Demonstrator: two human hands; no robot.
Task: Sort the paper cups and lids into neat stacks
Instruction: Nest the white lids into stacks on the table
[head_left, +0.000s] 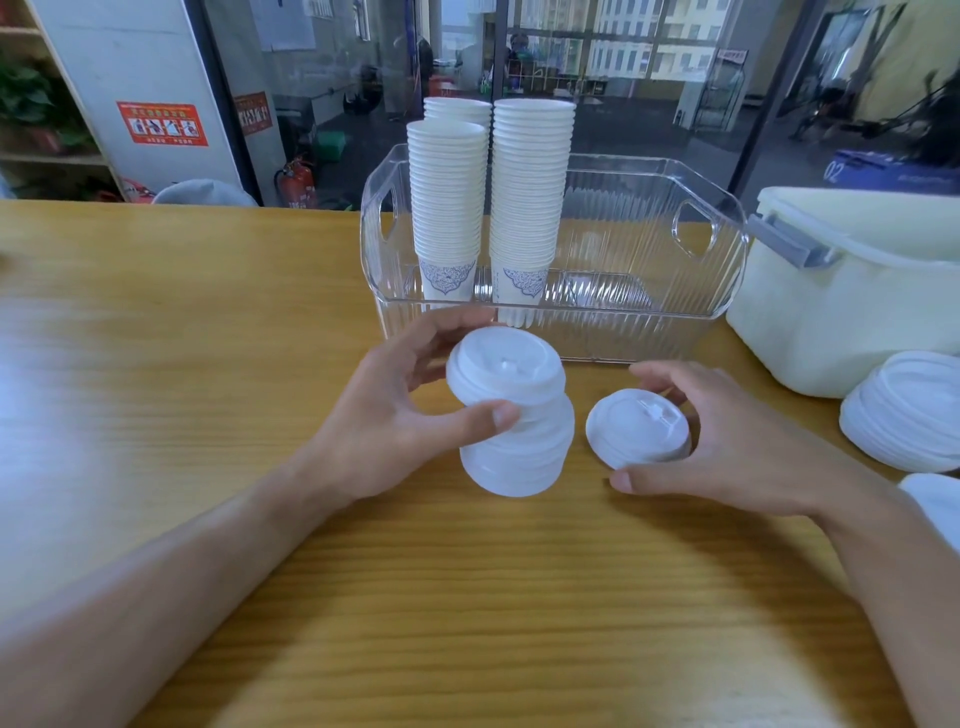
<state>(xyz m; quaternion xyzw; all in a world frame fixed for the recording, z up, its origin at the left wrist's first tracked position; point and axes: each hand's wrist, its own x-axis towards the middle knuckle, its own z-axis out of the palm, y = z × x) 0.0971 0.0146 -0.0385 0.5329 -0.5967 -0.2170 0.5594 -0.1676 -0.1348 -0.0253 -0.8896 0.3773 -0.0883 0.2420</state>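
Note:
My left hand (384, 415) grips a tall stack of white plastic lids (514, 415) standing on the wooden table, thumb on the near side, fingers round the back. My right hand (727, 441) holds a short stack of lids (636, 426) just to the right, thumb in front and fingers curled behind it. Three tall stacks of white paper cups with blue patterns (449, 208) (530, 202) (457, 109) stand in the left part of a clear plastic bin (649, 306).
A pile of lids (904, 410) lies at the right edge, with another white piece (935, 504) below it. A cream container with a grey latch (841, 291) stands right of the bin. The wooden table (182, 338) stretches left and toward me.

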